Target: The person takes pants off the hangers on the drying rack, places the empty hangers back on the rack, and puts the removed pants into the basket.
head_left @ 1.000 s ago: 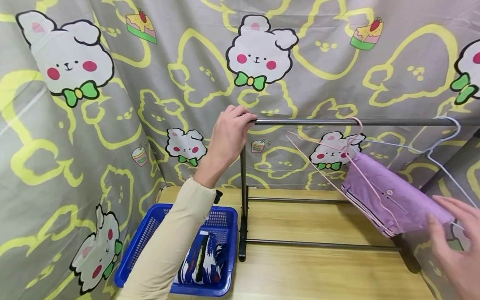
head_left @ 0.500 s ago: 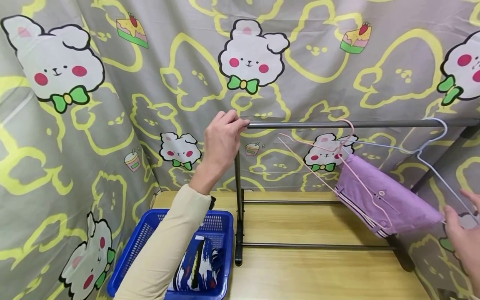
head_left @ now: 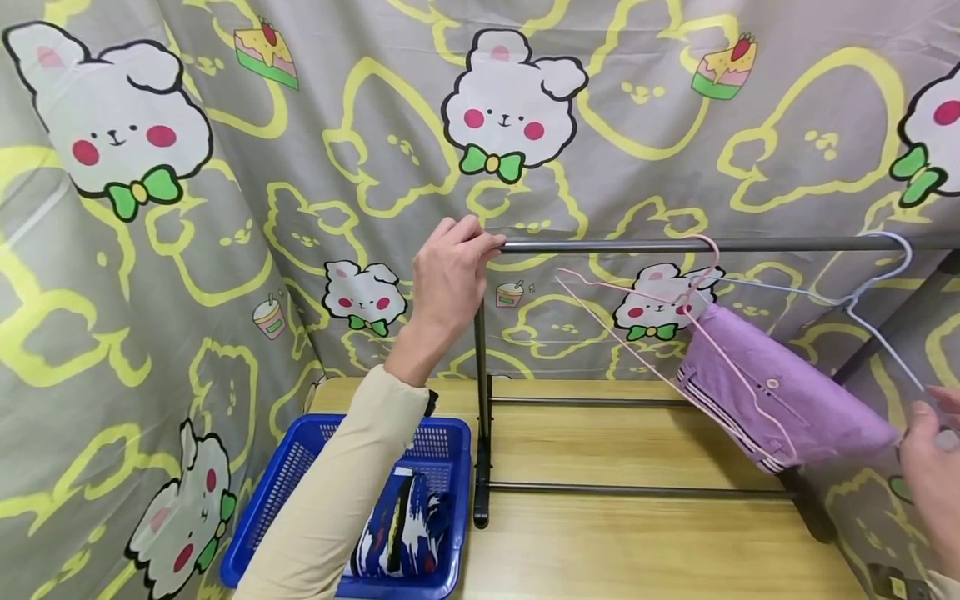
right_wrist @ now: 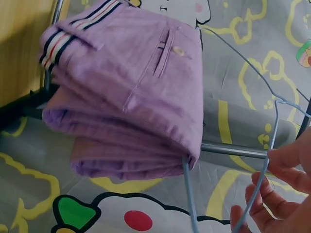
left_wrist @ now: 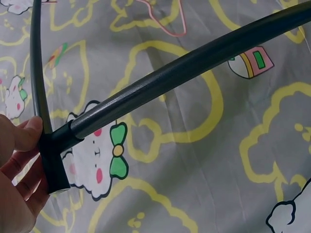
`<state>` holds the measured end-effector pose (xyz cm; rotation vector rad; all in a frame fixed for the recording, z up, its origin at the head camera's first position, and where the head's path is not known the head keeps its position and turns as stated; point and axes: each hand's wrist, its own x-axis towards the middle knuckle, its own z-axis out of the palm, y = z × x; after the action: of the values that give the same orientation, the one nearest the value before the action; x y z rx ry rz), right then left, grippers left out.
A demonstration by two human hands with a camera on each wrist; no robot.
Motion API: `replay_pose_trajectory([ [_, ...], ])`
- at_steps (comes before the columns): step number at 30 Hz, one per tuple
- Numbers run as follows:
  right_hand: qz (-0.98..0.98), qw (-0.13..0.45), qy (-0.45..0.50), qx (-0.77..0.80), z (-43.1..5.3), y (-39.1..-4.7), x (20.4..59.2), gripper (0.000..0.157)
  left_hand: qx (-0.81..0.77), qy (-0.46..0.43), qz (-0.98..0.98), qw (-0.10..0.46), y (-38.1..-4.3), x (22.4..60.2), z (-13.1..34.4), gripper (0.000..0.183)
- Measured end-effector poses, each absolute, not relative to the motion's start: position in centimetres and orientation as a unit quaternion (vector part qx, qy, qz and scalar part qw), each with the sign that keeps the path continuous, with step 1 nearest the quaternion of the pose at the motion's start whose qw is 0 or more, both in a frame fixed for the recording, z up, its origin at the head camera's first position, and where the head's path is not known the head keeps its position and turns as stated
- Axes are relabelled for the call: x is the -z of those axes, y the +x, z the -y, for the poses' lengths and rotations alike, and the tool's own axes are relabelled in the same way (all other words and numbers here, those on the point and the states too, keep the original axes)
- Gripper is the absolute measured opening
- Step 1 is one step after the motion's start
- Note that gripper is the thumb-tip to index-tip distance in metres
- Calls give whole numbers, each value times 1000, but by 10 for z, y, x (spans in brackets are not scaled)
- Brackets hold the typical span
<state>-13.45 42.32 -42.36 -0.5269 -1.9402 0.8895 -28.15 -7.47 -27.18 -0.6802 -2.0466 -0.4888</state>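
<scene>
My left hand grips the left end of a dark metal clothes rack; in the left wrist view its thumb and fingers hold the black corner joint. My right hand pinches the sloping side of a light blue wire hanger between thumb and fingers. That hanger hooks over the rack's top rail. Folded purple trousers with a striped waistband and a button hang over its lower bar. A pink hanger hooks on the rail just left of them and overlaps the trousers in the head view.
A blue plastic basket stands on the wooden table at left, partly behind my left sleeve. A blue, white and black patterned cloth lies in it. Grey printed curtain surrounds the rack. Lower bars join the rack's feet.
My right hand has moved off the trousers' near edge to the right and now pinches the blue hanger's side. The left hand stays on the rack corner. The head view has shifted slightly.
</scene>
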Motion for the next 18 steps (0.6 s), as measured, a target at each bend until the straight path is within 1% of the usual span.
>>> replay_pose_trajectory([
  [5,792,442,-205,-368,-424,-134,423,34,195,-271,830,447,-280,269,72,15],
  [11,786,398,-255,-398,-420,-129,424,29,194,-272,834,439,-279,268,69,16],
  [18,771,393,-273,-420,-421,-131,420,30,190,-267,837,438,-277,267,69,16],
])
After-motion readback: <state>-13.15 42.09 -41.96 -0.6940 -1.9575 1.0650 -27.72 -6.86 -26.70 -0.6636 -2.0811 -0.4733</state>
